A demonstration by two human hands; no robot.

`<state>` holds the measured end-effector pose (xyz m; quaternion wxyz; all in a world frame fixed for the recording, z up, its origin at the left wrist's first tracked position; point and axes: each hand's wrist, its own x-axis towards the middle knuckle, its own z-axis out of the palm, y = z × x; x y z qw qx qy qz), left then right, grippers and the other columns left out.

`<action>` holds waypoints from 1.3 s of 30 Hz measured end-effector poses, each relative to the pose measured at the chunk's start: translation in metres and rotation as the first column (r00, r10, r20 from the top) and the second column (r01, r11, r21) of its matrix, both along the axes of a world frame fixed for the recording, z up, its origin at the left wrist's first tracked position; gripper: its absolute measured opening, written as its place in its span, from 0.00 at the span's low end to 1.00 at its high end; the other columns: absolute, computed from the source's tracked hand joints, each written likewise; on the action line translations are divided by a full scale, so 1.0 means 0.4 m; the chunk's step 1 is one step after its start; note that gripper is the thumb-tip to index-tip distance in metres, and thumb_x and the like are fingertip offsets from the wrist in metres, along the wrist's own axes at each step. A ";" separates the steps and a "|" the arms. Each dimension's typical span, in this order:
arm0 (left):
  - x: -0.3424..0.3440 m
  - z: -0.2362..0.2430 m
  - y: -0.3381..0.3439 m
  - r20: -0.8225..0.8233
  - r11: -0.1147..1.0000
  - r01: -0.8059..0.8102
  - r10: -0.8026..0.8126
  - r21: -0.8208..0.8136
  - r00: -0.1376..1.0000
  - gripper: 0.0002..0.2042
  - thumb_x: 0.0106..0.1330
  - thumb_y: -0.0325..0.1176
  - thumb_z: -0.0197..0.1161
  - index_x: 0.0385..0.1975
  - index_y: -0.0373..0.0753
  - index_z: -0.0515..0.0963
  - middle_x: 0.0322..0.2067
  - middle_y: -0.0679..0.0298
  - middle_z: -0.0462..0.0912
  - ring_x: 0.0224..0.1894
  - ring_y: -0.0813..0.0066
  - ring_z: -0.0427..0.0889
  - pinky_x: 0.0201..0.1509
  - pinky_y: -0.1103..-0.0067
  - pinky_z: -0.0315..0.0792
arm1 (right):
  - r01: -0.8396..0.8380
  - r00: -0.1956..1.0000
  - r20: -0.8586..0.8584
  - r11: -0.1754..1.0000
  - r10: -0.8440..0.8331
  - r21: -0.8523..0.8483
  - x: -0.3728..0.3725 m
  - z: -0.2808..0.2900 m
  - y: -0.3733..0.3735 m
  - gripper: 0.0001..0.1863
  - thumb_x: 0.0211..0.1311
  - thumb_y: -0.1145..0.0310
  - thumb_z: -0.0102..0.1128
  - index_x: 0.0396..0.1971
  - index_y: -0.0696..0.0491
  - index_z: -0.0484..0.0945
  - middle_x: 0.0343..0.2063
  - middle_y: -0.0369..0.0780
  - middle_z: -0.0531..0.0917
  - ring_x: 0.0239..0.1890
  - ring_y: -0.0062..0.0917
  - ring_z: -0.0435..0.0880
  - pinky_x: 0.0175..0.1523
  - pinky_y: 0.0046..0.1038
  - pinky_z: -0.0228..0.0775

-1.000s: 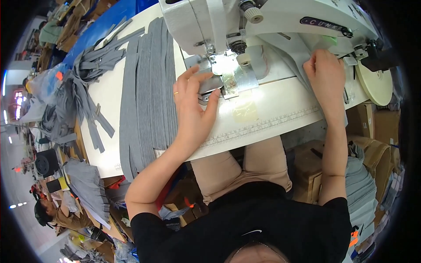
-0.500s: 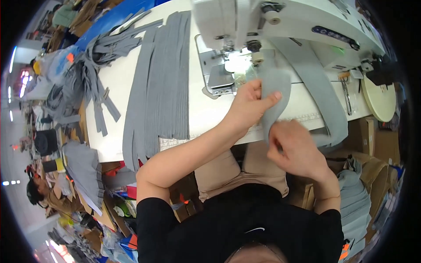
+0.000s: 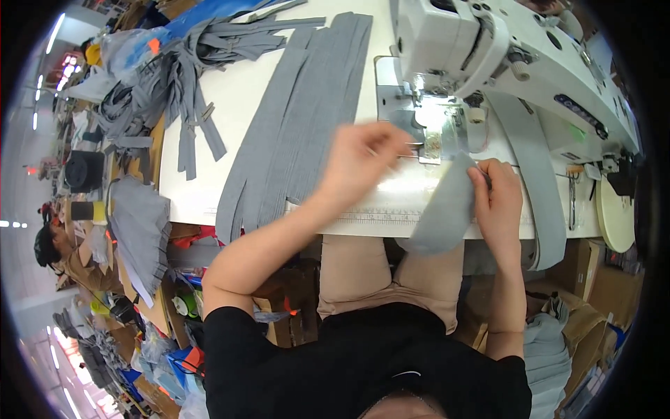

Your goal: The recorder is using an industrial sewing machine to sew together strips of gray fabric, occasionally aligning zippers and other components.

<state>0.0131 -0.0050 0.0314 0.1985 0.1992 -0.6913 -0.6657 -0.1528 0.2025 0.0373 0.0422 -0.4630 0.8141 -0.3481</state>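
My right hand [image 3: 497, 195] pinches the end of a wide grey fabric strip [image 3: 443, 216], which hangs over the table's front edge. My left hand [image 3: 356, 160] is raised in front of the metal plate [image 3: 394, 105] of the white sewing machine [image 3: 436, 35]; its curled fingers are blurred, so what they hold, if anything, is unclear. To the left lie flat rows of grey strips [image 3: 293, 112] on the white table [image 3: 192, 195]. Another length of grey band [image 3: 537, 188] runs from behind the machine over the front edge at right.
A tangled pile of grey strips [image 3: 188, 77] covers the table's back left. A pair of metal tweezers [image 3: 572, 202] and a cream disc [image 3: 614, 216] are at the right. A co-worker [image 3: 77, 258] sits at far left among cluttered goods. Boxes [image 3: 579, 269] and folded fabric [image 3: 544, 349] stand below.
My right hand has risen from the front edge with the strip end. My left hand has left the strip and moved left. The view has shifted, showing the machine farther right.
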 end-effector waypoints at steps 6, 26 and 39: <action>0.310 -0.038 -0.474 -0.267 0.147 -0.578 0.778 -0.803 0.569 0.14 0.66 0.41 0.72 0.31 0.34 0.85 0.29 0.59 0.88 0.29 0.70 0.82 0.38 0.74 0.75 | 0.058 0.988 -0.144 0.998 -0.056 0.010 0.012 -0.027 -0.004 0.08 0.75 0.68 0.57 0.36 0.56 0.76 0.28 0.44 0.77 0.34 0.41 0.75 0.43 0.40 0.65; 0.149 0.101 -0.095 0.044 0.787 -0.436 0.465 0.436 0.884 0.20 0.71 0.22 0.66 0.56 0.33 0.63 0.52 0.48 0.86 0.50 0.65 0.88 0.53 0.74 0.82 | -0.305 0.418 0.710 0.824 0.566 -0.477 0.168 0.032 -0.093 0.10 0.77 0.65 0.56 0.38 0.56 0.80 0.72 0.47 0.68 0.74 0.32 0.65 0.70 0.31 0.59; 0.039 0.046 0.069 0.072 0.789 -0.349 0.365 0.506 0.928 0.24 0.74 0.25 0.64 0.60 0.32 0.57 0.53 0.44 0.85 0.54 0.61 0.86 0.56 0.69 0.82 | -0.250 0.849 0.432 0.951 0.305 -0.180 0.230 0.040 -0.044 0.07 0.69 0.70 0.63 0.36 0.57 0.77 0.30 0.45 0.80 0.30 0.42 0.80 0.38 0.37 0.72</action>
